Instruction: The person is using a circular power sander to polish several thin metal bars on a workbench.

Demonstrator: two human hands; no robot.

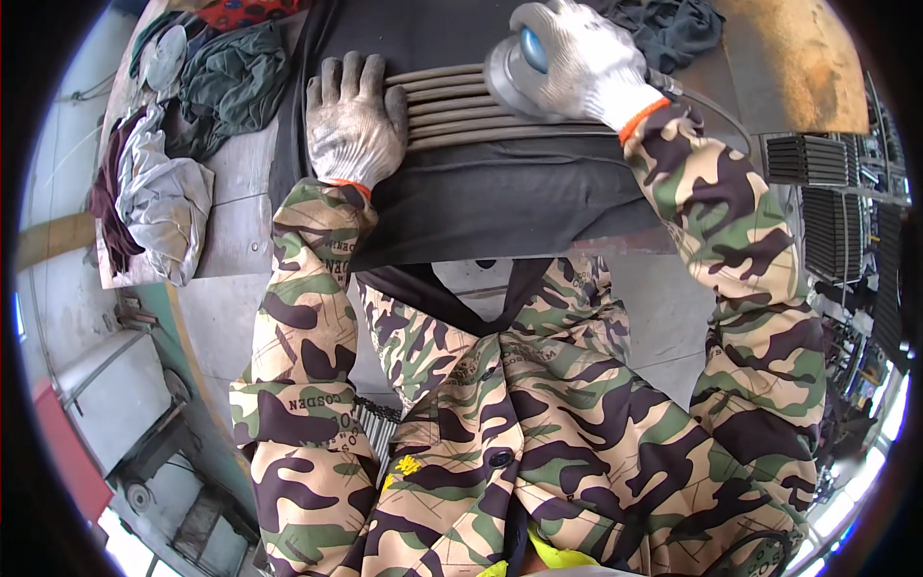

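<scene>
Several slim grey-brown bars (447, 111) lie side by side across a black cloth (500, 197) on the workbench. My left hand (356, 130), in a soiled white knit glove, rests flat over their left ends, fingers stretched out. Wrapped round a round palm sander (511, 82) is my gloved right hand (586, 62). The sander sits over the right part of the bars, its blue top showing between thumb and fingers. Its pad's underside and the bars' right ends are hidden. A grey hose (711, 106) trails off beside my right wrist.
Crumpled rags in dark green (236, 77) and pale grey (163, 197) lie at the bench's left end. Another dark rag (673, 34) is at the far right, near a rust-stained board (798, 62). Stacked dark bars (832, 216) stand beyond the bench on the right.
</scene>
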